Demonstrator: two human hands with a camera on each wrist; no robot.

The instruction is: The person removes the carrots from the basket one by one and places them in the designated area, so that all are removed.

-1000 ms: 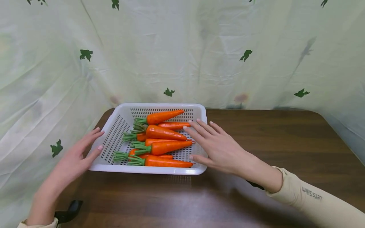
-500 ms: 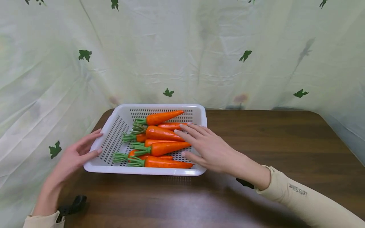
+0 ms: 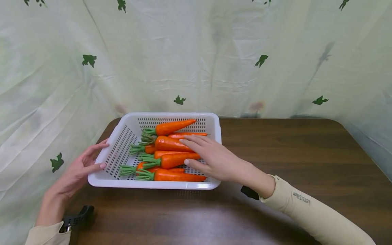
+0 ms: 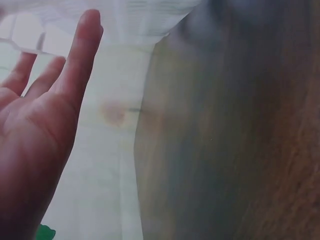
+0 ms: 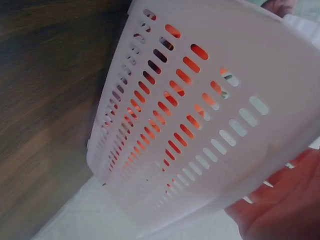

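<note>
A white slotted plastic basket (image 3: pixel 116 183) holds several orange carrots (image 3: pixel 174 160) with green stem stubs, lying side by side. At the basket's left rim is my left hand (image 3: pixel 76 170), its fingertips and thumb spread along the edge. In the left wrist view, that hand (image 4: pixel 40 135) shows extended fingers below the blurred basket. Over the basket's right side reaches my right hand (image 3: pixel 211 158), palm down with fairly straight fingers above the carrots' tips. Whether those fingers touch a carrot is hard to tell. The right wrist view shows the basket's outer wall (image 5: pixel 235 60), with part of the hand (image 5: pixel 280 200) beyond its rim.
The basket stands toward the far left of a dark wooden table (image 3: pixel 291 149). Pale fabric (image 3: pixel 232 68) with green leaf shapes hangs behind the table and at its sides. Black straps (image 3: pixel 78 216) sit on both wrists.
My right hand has moved left, farther over the carrots. My left hand has come onto the left rim, and the basket's near-left corner has shifted slightly left.
</note>
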